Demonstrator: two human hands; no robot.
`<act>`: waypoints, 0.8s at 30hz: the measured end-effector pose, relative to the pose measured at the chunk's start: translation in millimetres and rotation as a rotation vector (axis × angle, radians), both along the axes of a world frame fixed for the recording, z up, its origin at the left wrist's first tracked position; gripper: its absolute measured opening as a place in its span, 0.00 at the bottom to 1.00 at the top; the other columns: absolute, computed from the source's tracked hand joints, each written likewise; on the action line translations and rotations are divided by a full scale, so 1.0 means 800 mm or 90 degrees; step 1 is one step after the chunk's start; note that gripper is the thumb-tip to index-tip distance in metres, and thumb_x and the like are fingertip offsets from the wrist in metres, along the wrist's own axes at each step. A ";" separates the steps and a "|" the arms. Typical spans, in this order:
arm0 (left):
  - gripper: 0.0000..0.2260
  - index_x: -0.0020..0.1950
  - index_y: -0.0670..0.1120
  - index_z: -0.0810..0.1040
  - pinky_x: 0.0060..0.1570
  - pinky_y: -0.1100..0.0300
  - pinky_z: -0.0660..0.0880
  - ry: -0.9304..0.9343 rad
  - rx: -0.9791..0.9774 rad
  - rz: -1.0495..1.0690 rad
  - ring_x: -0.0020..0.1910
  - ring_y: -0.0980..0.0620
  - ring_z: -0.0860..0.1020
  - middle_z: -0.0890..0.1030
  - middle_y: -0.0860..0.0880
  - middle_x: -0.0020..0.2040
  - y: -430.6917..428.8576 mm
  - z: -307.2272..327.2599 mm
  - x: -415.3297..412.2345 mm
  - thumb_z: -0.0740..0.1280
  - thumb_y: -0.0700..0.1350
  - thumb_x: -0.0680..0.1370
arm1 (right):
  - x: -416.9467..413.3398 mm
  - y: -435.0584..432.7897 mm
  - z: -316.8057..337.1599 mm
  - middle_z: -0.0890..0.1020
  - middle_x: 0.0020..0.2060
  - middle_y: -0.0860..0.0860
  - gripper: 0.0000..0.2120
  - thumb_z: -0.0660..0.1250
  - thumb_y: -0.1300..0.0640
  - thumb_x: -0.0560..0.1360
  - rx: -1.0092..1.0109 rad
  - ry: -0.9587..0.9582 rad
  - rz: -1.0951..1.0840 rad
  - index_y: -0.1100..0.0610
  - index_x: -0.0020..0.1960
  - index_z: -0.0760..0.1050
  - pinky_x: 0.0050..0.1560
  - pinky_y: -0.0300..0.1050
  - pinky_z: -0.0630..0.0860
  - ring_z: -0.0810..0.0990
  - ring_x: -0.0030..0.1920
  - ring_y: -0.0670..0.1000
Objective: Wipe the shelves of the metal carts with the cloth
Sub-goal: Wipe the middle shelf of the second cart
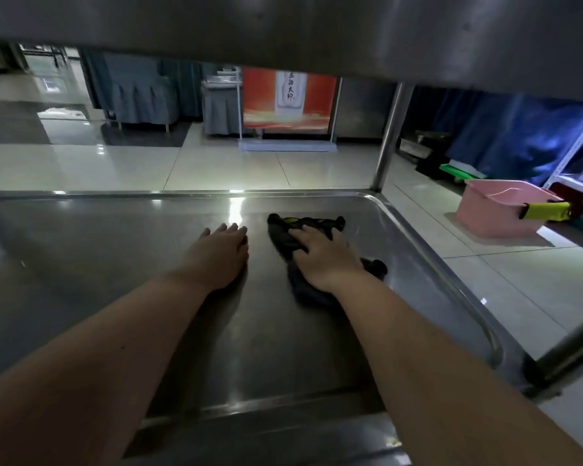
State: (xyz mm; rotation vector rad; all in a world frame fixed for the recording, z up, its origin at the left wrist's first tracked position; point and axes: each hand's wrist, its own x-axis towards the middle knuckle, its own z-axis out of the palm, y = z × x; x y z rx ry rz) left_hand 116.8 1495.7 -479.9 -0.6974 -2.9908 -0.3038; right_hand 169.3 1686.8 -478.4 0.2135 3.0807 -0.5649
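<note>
One cloth (281, 234) inside rimmed shelf (98, 264)

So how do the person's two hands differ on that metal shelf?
The left hand lies flat on the bare metal shelf; the right hand presses on the dark cloth. The left hand's fingers lie close together; the right hand's are spread. Both are palm-down, arms stretched forward.
</note>
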 end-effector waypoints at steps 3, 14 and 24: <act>0.21 0.78 0.47 0.57 0.75 0.52 0.50 0.008 0.003 -0.017 0.77 0.48 0.53 0.55 0.47 0.78 0.000 -0.014 -0.017 0.50 0.47 0.84 | 0.000 0.074 0.001 0.53 0.77 0.40 0.24 0.51 0.45 0.80 0.042 -0.003 -0.085 0.36 0.75 0.54 0.74 0.62 0.47 0.49 0.77 0.58; 0.22 0.78 0.47 0.54 0.75 0.52 0.49 0.030 0.000 -0.008 0.78 0.49 0.51 0.54 0.48 0.79 0.007 -0.029 -0.027 0.49 0.48 0.84 | -0.046 0.039 0.011 0.52 0.78 0.43 0.25 0.50 0.47 0.79 0.055 -0.029 -0.096 0.38 0.76 0.53 0.73 0.65 0.45 0.46 0.76 0.64; 0.23 0.79 0.45 0.51 0.75 0.55 0.49 0.013 0.002 -0.007 0.78 0.50 0.51 0.52 0.46 0.79 -0.004 -0.027 -0.023 0.49 0.48 0.84 | -0.012 -0.052 -0.003 0.52 0.78 0.42 0.25 0.50 0.46 0.80 0.040 -0.005 0.024 0.38 0.76 0.53 0.74 0.60 0.47 0.46 0.77 0.61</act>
